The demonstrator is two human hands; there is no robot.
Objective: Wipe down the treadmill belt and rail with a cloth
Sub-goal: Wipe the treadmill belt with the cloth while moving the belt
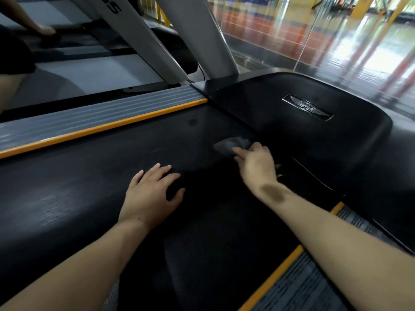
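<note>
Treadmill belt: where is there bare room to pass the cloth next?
Free: the belt between the left hand and the orange-edged side rail. Crowded: by the motor cover, where the right hand grips the cloth.

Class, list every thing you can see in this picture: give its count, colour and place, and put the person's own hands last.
Belt: one, black, across the middle.
Side rails: two, grey ribbed with orange edging, one along the belt's far edge, one at lower right.
Motor cover: one, black, right of the belt, bearing a silver badge.
Uprights: two, light grey, top centre.
Cloth: one, dark grey, on the belt by the cover.
Neighbouring treadmill: one, grey, top left.
Left hand: flat on the belt.
Right hand: grips the cloth.
</note>
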